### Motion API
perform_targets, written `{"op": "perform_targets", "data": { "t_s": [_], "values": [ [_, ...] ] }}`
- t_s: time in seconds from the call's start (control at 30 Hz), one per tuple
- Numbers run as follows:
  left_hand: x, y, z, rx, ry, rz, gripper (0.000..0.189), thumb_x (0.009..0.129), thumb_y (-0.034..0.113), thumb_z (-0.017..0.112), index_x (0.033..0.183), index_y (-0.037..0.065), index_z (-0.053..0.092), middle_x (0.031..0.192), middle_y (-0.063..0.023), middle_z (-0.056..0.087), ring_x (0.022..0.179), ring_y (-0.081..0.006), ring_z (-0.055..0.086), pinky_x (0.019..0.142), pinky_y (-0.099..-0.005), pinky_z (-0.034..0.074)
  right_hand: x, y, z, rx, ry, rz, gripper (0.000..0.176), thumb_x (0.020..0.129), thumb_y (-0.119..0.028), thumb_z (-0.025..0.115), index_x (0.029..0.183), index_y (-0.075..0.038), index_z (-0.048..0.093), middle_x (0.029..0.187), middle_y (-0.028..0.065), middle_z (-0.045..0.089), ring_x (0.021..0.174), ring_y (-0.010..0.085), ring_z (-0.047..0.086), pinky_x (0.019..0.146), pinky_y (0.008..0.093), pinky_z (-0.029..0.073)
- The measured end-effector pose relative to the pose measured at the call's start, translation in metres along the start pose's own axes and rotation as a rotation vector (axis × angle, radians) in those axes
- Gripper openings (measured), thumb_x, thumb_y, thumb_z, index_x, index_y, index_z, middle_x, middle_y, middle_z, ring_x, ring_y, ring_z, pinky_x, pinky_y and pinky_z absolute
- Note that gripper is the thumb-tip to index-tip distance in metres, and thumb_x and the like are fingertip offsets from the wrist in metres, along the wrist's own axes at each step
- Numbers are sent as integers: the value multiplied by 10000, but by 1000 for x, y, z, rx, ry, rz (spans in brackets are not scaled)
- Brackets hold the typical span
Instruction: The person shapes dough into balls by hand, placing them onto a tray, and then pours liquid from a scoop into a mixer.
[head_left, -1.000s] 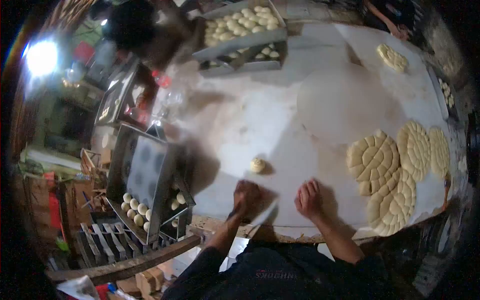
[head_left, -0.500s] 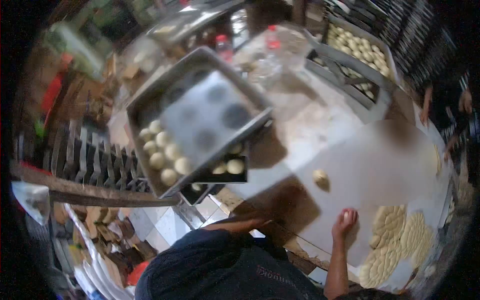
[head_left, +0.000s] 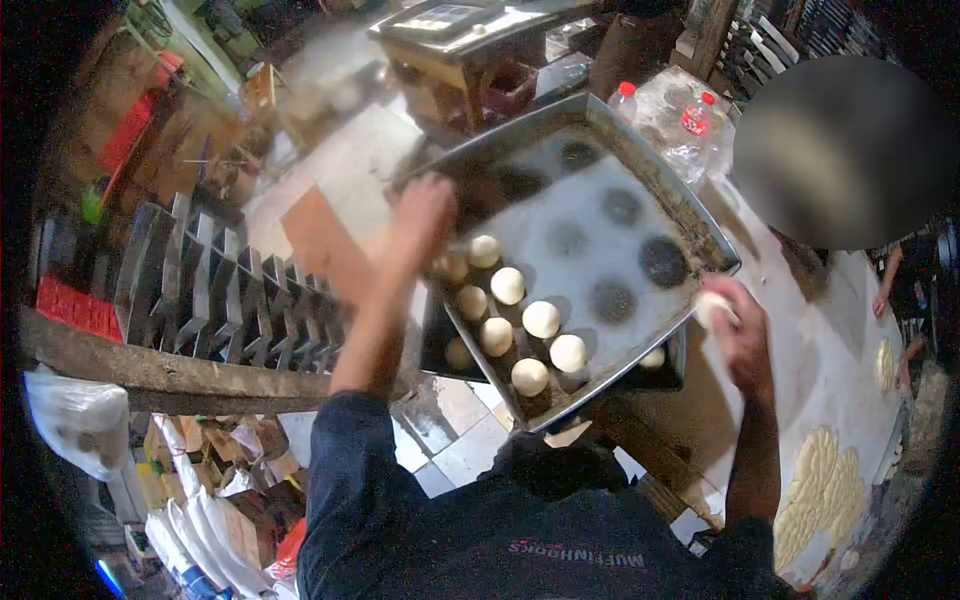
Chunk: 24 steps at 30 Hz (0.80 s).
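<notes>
A deep metal tray holds several round dough balls gathered at its near left side. Dark round marks spot its floor. My left hand is at the tray's left rim, blurred, so its fingers and anything in them cannot be made out. Just outside the right corner of the tray, my right hand is closed round a pale dough ball. Under this tray sits another dark tray, mostly hidden, with some dough balls showing at its edges.
A pale worktable runs along the right, bearing a mass of cut dough pieces. Red-capped bottles stand beyond the tray. A metal rack is at left, above a wooden beam. Another person's hand shows at far right.
My view has turned, and the tray appears farther right. My left arm has come up to the tray's left rim. My right hand has moved from the worktable to the tray's right corner.
</notes>
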<state>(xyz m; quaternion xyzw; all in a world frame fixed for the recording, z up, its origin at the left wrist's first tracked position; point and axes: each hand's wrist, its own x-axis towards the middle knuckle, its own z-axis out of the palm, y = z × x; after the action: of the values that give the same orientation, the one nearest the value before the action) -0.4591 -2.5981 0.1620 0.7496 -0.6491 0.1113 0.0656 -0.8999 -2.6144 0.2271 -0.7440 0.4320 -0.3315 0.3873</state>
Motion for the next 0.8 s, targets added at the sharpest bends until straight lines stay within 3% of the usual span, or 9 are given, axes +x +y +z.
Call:
{"op": "perform_targets", "data": {
  "t_s": [0.13, 0.3, 0.37, 0.43, 0.57, 0.6, 0.63, 0.7, 0.8],
  "values": [
    [22, -56, 47, -343, -393, -266, 358, 805, 188, 593, 1151, 95, 588, 1077, -104, 589, 1039, -316, 581, 909, -620, 356, 97, -66, 145, 119, -191, -608, 263, 757, -97, 684, 992, -4, 608, 965, 174, 611, 930, 315, 614, 827, 374, 493],
    [-28, 2, -111, 18, 320, -220, 516, 826, 133, 617, 1318, 82, 473, 1161, -177, 592, 1040, -347, 582, 939, -453, 394, 149, -54, 275, -175, -405, -660, 272, 759, -110, 663, 1010, -21, 611, 984, 176, 609, 914, 362, 594, 780, 419, 496],
    [-58, 45, -136, -247, 626, -174, 463, 809, 99, 674, 1247, 39, 536, 1132, -154, 603, 1084, -267, 561, 943, -399, 417, 148, -54, 265, -566, -712, -501, 367, 861, -301, 568, 1101, -23, 582, 1093, 160, 613, 1041, 352, 598, 916, 612, 429],
    [-107, 129, -148, -537, 719, -153, 392, 880, 87, 632, 1224, -56, 509, 1101, -222, 589, 1040, -296, 569, 954, -367, 434, 114, -34, 215, -89, -195, -528, 366, 852, -291, 571, 1095, -18, 590, 1121, 167, 590, 1127, 352, 529, 1000, 588, 356],
    [-172, 261, -88, -1315, 88, 1144, 244, 804, 175, 629, 987, 14, 639, 1014, -164, 634, 877, -264, 642, 792, -343, 552, 39, 36, 32, -161, 329, -552, 258, 770, -98, 632, 1010, -14, 592, 1020, 156, 592, 992, 346, 556, 890, 433, 440],
    [-171, 320, -59, -1059, -120, 1101, 109, 723, 215, 666, 777, 124, 641, 672, -98, 544, 657, -275, 520, 593, -398, 444, 7, 65, -7, -159, 462, -423, 184, 790, -97, 615, 954, -16, 599, 963, 154, 598, 923, 340, 565, 833, 410, 465],
    [-172, 383, -49, -990, -491, 926, 233, 667, 71, 716, 880, 50, 625, 776, -104, 548, 721, -284, 555, 672, -385, 489, -34, 101, -45, -215, 575, -312, 144, 793, -96, 619, 909, -13, 598, 903, 151, 599, 870, 329, 577, 782, 394, 481],
    [-176, 469, -27, -1485, -426, 833, 344, 727, 182, 710, 1014, 34, 590, 836, -116, 565, 802, -318, 564, 695, -403, 475, -142, 165, -107, -336, 743, 4, 84, 798, -75, 600, 847, -10, 581, 828, 146, 579, 798, 325, 577, 730, 392, 484],
    [-156, 587, -38, -1278, -710, 1134, 670, 646, 284, 784, 1203, 35, 508, 1132, -189, 541, 1082, -359, 518, 944, -454, 414, -326, 263, -146, -379, 848, 334, 79, 774, -82, 593, 763, -35, 530, 752, 150, 534, 727, 345, 554, 644, 437, 448]
  ]
}}
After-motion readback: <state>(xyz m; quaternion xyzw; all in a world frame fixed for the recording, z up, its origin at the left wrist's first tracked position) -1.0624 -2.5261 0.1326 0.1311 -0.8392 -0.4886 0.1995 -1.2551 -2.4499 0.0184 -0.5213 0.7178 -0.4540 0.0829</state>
